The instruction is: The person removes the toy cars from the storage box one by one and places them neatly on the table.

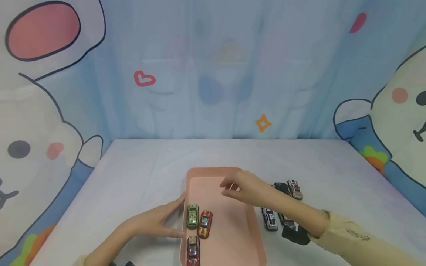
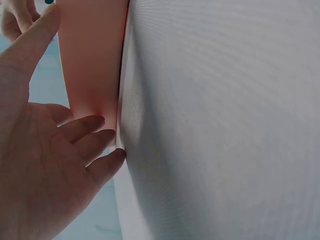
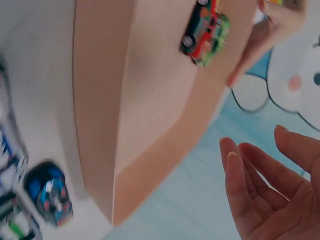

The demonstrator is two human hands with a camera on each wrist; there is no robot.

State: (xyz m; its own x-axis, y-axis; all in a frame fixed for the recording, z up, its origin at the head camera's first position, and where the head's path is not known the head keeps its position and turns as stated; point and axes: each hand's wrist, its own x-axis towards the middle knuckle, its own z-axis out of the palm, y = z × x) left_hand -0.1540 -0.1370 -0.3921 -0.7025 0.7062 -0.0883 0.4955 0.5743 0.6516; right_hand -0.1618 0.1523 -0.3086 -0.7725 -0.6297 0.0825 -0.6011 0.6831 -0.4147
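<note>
A long peach-coloured tray point(image 1: 229, 229) lies on the table in front of me. Inside it, along its left side, are a green toy car point(image 1: 192, 215), a red and orange toy car point(image 1: 205, 224) and a dark toy car with red point(image 1: 193, 251). My left hand point(image 1: 154, 220) rests against the tray's left wall, fingers spread along it; the left wrist view shows the fingertips at that wall point(image 2: 92, 55). Over the far right part of the tray is my right hand point(image 1: 244, 187). Its fingers are loosely bent, with nothing between them in the right wrist view.
Several toy cars stand right of the tray, among them a silver one point(image 1: 269, 218), a white and red one point(image 1: 294, 189) and a black one point(image 1: 281, 187). My right forearm passes above part of this group. A patterned curtain point(image 1: 226, 74) hangs behind the white-covered table point(image 1: 149, 166).
</note>
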